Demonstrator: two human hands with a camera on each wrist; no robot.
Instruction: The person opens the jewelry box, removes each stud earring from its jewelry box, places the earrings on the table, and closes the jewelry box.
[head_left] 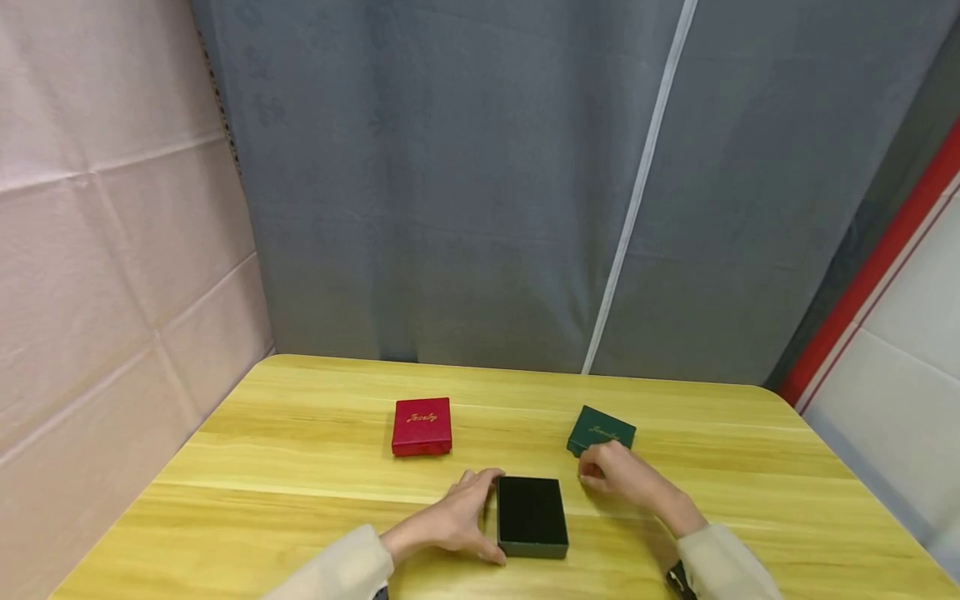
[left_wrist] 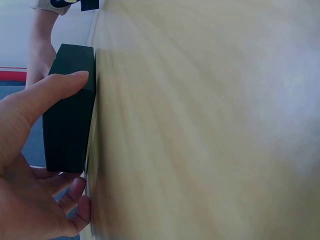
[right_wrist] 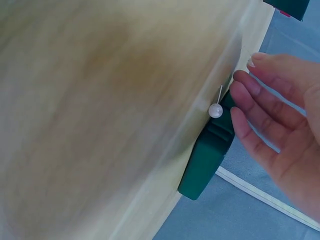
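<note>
Centrally, near the person on a yellow wood-grain surface [head_left: 300, 467], sits a dark box [head_left: 531, 517] with a flat black top and dark green sides. The left hand [head_left: 459, 517] reaches round it from the left, its grip spanning the box: the thumb presses the near side at the left corner, and the fingers bend behind the far left corner. The left wrist view shows the box resting flat, with the thumb laid across its edge.

To the right and farther off, the right hand [head_left: 618, 475] is at the near edge of a small green box [head_left: 602, 427] with gold lettering, covering part of it from the head view. Its fingers bend inward, with the thumb tip close to the index fingertip; whether this grip pinches anything, I cannot tell. Just beside those fingertips, the right wrist view shows a white pearl [right_wrist: 215, 111] with a thin pin, seen against the green box; whether a finger touches it is unclear.

On the far left part of the surface, well apart from the green one, lies a red box [head_left: 422, 425], also gold-lettered. Both arms wear pale sleeves [head_left: 337, 567]. A grey curtain [head_left: 450, 183] hangs beyond the far edge.
</note>
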